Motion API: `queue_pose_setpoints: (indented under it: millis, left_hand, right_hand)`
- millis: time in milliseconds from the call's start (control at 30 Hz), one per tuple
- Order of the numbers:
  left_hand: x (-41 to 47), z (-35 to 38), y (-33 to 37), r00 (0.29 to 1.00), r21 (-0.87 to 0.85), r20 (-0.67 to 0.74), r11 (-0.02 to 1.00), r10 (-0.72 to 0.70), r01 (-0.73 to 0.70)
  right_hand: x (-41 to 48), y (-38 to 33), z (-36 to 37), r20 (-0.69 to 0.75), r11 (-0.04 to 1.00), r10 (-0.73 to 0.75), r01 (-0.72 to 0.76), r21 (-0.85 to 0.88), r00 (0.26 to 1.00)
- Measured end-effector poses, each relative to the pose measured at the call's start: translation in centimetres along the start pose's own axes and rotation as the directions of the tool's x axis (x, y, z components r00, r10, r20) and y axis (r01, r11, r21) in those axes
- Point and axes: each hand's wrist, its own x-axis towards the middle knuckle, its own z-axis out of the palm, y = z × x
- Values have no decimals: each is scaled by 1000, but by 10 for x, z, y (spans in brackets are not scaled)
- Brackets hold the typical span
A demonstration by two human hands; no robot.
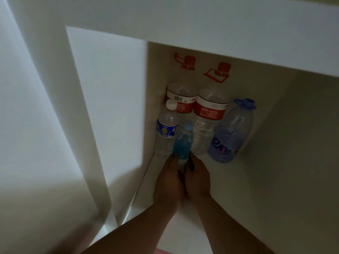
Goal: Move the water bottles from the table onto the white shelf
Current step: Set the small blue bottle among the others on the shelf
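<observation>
- both hands are inside a compartment of the white shelf (238,189), close together near its left wall.
- the left hand (168,182) and the right hand (197,178) both curl round the lower part of the blue bottle (183,143), one on each side, fingers wrapped tight.
- the blue bottle stands upright with its pale blue cap on; the hands hide its base, so i cannot tell if it rests on the shelf floor.
- just to its left, against the left wall, stands a white-cap bottle (166,131) with a blue label, touching or nearly touching it.
- behind, in the back left corner, stand two big bottles with red labels, caps and handles: the left red bottle (180,99) and the right red bottle (211,107), side by side.
- a big blue-tinted jug (233,131) with a blue cap stands to the right of them, near the back wall.
- the board above (220,24) overhangs the compartment and casts it in shade.
</observation>
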Motion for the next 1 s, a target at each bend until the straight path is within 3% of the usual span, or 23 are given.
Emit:
queue_pose_setpoints:
  millis: [233, 367, 500, 600, 667, 767, 900, 967, 1000]
  left_hand:
    - [3, 9, -8, 999, -94, -22, 995, -28, 25]
    - [-1, 4, -3, 981, -142, 73, 971, -181, 190]
    - [-7, -6, -4, 996, 77, 86, 997, -14, 7]
    - [-28, -9, -3, 994, 168, 111, 985, 12, -30]
    - [-60, -13, 5, 995, 137, 100, 990, 29, -43]
    - [-129, -18, 31, 976, 4, 203, 997, 78, -81]
    - [-235, 9, 55, 878, -172, 431, 974, 209, -147]
    - [-279, 39, 66, 734, -164, 648, 978, 204, -127]
    - [-297, 57, 75, 617, -154, 759, 978, 207, -139]
  right_hand:
    - [0, 2, 0, 4, 1000, -5, 5, 10, 1000]
    - [2, -2, -5, 42, 997, 57, -59, 49, 997]
    - [-18, -6, -27, 97, 992, 123, -121, -24, 988]
    - [-65, -3, -52, 51, 982, 187, -184, -52, 981]
    - [-107, 5, -71, 38, 977, 211, -210, -28, 977]
    - [-175, 22, -101, 106, 982, 190, -191, -3, 976]
    - [-280, 71, -175, 243, 943, 323, -333, -2, 915]
    - [-336, 110, -232, 256, 868, 496, -474, -146, 830]
    - [-363, 131, -264, 215, 802, 597, -570, -177, 773]
